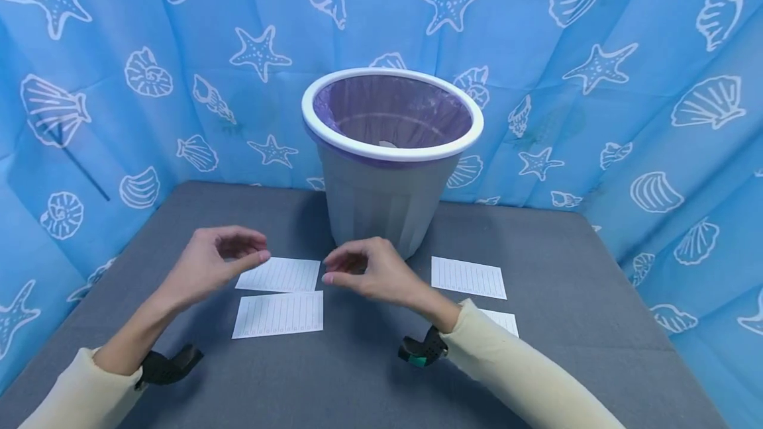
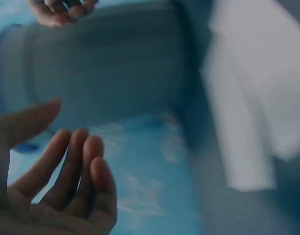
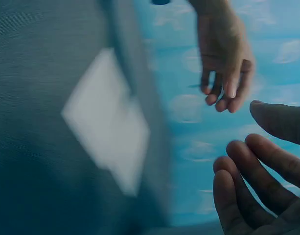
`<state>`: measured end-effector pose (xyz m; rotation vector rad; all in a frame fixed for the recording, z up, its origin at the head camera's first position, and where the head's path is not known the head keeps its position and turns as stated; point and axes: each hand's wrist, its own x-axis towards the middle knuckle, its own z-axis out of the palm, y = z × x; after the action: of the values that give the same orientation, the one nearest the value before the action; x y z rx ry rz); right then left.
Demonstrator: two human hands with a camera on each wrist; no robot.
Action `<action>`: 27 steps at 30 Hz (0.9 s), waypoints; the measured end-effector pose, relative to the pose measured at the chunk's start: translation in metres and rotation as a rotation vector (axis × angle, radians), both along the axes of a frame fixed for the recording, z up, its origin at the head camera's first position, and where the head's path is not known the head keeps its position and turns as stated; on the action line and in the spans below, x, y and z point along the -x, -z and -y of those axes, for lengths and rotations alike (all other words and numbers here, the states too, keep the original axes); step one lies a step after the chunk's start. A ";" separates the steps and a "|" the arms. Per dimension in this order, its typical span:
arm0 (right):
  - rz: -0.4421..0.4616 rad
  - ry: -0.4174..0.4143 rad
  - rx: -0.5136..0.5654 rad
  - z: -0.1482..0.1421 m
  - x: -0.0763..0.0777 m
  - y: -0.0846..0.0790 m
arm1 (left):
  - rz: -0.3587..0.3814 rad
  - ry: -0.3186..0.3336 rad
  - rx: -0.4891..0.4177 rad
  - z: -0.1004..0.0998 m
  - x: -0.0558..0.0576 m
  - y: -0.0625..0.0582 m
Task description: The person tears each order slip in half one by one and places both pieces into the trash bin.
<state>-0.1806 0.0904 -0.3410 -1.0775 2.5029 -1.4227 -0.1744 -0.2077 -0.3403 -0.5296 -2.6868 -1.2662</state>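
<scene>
My left hand [image 1: 217, 260] hovers at the left, its fingers loosely bent and nothing between them. Right by its fingertips lies a lined white sheet [image 1: 283, 275], with a second lined sheet [image 1: 278, 314] just nearer to me. My right hand [image 1: 375, 270] is in front of the bin, fingers relaxed and thumb apart, holding nothing. Both hands' empty gaps show in the wrist views, where the left fingers [image 2: 93, 161] and right fingers [image 3: 238, 166] curve gently. Behind the hands stands a grey bin [image 1: 381, 190] with a white rim and a purple liner; a small pale thing shows inside.
Two more lined sheets lie at the right: one farther back [image 1: 469, 277], the other sheet [image 1: 502, 320] partly hidden by my right sleeve. The grey cloth-covered table [image 1: 554, 263] ends at a blue curtain [image 1: 524, 38] printed with shells and starfish.
</scene>
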 end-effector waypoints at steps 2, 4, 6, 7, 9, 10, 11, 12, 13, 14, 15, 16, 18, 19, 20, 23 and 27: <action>0.034 0.008 -0.069 0.011 0.003 0.018 | 0.067 0.009 0.086 0.011 0.002 0.019; 0.059 0.021 -0.135 0.022 0.005 0.035 | 0.130 0.014 0.171 0.020 0.003 0.034; 0.069 0.046 -0.213 0.030 0.007 0.049 | 0.189 0.010 0.258 0.026 0.002 0.045; 0.064 0.063 -0.257 0.034 0.007 0.055 | 0.217 0.001 0.298 0.028 0.002 0.049; 0.035 0.099 -0.344 0.041 0.007 0.065 | 0.260 -0.021 0.360 0.029 0.000 0.055; 0.011 0.117 -0.390 0.044 0.006 0.068 | 0.275 -0.033 0.381 0.029 0.000 0.057; -0.017 0.130 -0.431 0.047 0.005 0.071 | 0.281 -0.040 0.396 0.029 -0.001 0.059; -0.044 0.140 -0.465 0.050 0.004 0.073 | 0.286 -0.045 0.402 0.028 -0.002 0.061; -0.064 0.144 -0.483 0.052 0.003 0.074 | 0.284 -0.046 0.403 0.026 -0.003 0.062; -0.079 0.146 -0.501 0.054 0.002 0.075 | 0.278 -0.044 0.403 0.025 -0.003 0.063; -0.083 0.147 -0.505 0.056 0.001 0.076 | 0.271 -0.041 0.403 0.023 -0.004 0.064; -0.083 0.144 -0.507 0.058 0.000 0.077 | 0.267 -0.034 0.404 0.022 -0.004 0.065; -0.061 0.141 -0.496 0.061 -0.001 0.077 | 0.272 -0.021 0.400 0.019 -0.004 0.067; -0.041 0.139 -0.487 0.061 -0.001 0.077 | 0.276 -0.014 0.397 0.018 -0.004 0.067; -0.019 0.138 -0.480 0.062 -0.001 0.077 | 0.283 -0.002 0.389 0.017 -0.003 0.067; 0.044 0.130 -0.452 0.063 0.000 0.075 | 0.322 0.046 0.340 0.015 -0.002 0.067; 0.153 0.103 -0.331 0.060 0.001 0.073 | 0.329 0.131 0.254 0.014 0.000 0.067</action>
<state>-0.1820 0.0302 -0.4136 -0.7612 2.5890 -1.0141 -0.1743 -0.2221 -0.4068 -0.5787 -3.1629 -1.1344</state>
